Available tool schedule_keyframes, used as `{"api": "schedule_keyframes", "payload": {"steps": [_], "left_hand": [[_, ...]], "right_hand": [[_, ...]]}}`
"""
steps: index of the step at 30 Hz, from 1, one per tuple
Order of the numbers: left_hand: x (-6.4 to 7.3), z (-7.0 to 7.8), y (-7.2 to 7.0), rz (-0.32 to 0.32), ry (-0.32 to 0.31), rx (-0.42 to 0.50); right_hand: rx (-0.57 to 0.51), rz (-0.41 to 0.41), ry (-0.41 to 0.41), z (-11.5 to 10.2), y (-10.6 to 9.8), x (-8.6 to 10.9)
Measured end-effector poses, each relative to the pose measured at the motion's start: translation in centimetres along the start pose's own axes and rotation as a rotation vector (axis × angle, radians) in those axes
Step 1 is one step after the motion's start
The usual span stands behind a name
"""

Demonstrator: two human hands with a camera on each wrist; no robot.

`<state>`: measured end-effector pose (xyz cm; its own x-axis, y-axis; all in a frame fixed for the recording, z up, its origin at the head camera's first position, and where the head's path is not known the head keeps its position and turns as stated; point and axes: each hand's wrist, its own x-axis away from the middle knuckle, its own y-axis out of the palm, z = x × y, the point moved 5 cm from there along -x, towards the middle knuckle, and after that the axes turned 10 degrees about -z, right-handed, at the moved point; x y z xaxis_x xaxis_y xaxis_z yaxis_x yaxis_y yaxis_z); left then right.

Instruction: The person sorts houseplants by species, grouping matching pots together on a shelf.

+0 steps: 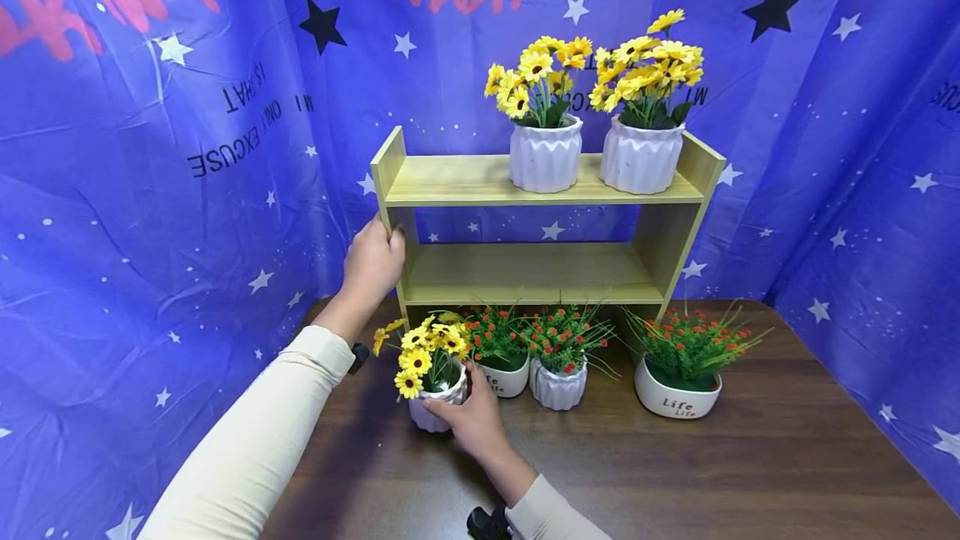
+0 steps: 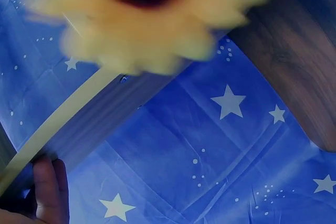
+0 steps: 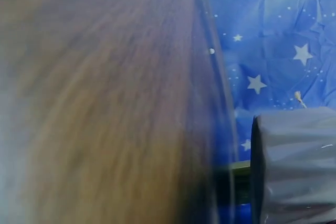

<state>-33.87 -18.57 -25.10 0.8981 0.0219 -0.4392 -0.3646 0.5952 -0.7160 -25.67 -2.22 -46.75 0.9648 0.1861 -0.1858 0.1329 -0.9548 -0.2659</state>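
My left hand [image 1: 375,261] grips the left side panel of a light wooden shelf [image 1: 457,182], thumb at the front edge. In the left wrist view, its fingers [image 2: 50,190] lie against the panel's outer face. My right hand [image 1: 476,419] holds a white fluted pot [image 1: 429,418] of yellow flowers [image 1: 416,359] by its side, low before the shelf's left end. Whether this pot touches the table cannot be told. The right wrist view shows the pot's ribbed wall [image 3: 299,166]; a blurred yellow flower [image 2: 142,19] fills the top of the left wrist view.
Two white pots of yellow flowers [image 1: 546,157] [image 1: 642,158] stand on the top shelf board. Along the shelf's foot, on the brown table [image 1: 750,457], are red-flowered plants in an oval pot [image 1: 508,382], a fluted pot [image 1: 558,388] and another oval pot [image 1: 675,394]. A blue starry curtain [image 1: 150,273] surrounds them.
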Motion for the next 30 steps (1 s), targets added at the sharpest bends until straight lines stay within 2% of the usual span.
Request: {"api": "schedule_keyframes", "payload": {"steps": [8,16,22,30], "left_hand": [[0.3,0.0,-0.4,0.024,0.025,-0.002],[0.3,0.0,-0.3,0.019,0.034,0.003],[0.3,0.0,-0.3,0.018,0.030,0.001],[0.2,0.2,0.0,0.028,0.021,0.004]], "right_hand": [[-0.023,-0.017,-0.025,-1.8,-1.8,1.6],[-0.103,-0.014,-0.044,-4.5,-4.0,3.0],[-0.102,0.006,-0.051,-7.0,-6.0,3.6],[-0.016,0.023,-0.135,-10.6,-9.4,2.9]]}}
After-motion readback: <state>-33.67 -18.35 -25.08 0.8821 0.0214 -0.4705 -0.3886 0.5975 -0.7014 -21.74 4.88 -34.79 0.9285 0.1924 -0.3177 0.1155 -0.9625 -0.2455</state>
